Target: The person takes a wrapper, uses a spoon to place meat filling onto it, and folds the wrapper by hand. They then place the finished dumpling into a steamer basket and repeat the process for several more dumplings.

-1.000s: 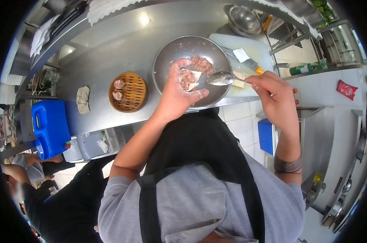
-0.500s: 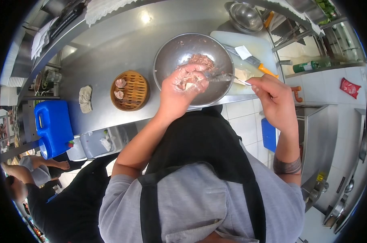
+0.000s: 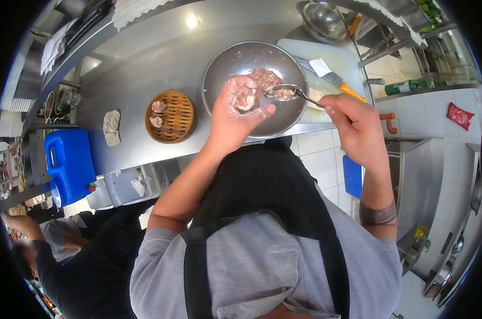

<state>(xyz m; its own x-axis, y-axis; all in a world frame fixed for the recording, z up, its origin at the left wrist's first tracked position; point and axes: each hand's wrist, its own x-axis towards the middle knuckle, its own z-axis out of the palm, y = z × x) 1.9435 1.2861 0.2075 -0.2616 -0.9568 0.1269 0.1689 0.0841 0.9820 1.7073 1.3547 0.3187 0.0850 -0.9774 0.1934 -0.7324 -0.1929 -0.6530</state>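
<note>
My left hand (image 3: 238, 114) is cupped over the steel mixing bowl (image 3: 215, 69), fingers curled around a pale, floury dumpling (image 3: 245, 99). Ground meat filling (image 3: 265, 78) lies in the bowl, just past the fingertips. From the right, my right hand (image 3: 352, 119) pinches the handle of a metal spoon (image 3: 302, 95), whose head carries some meat filling, beside my left hand and apart from it. Left of the bowl, a round bamboo steamer (image 3: 183, 114) holds two shaped dumplings (image 3: 158, 106).
A cutting board (image 3: 294, 49) behind and right of the bowl bears a knife with an orange handle (image 3: 352, 92). Nested metal bowls (image 3: 325, 22) stand at the back. A crumpled cloth (image 3: 112, 127) and a blue jug (image 3: 73, 165) are at left. A co-worker (image 3: 92, 266) is at lower left.
The spoon has drawn back right from my left hand and turned, so its filling shows. My left hand has rolled, thumb now extended right. The co-worker at lower left has shifted.
</note>
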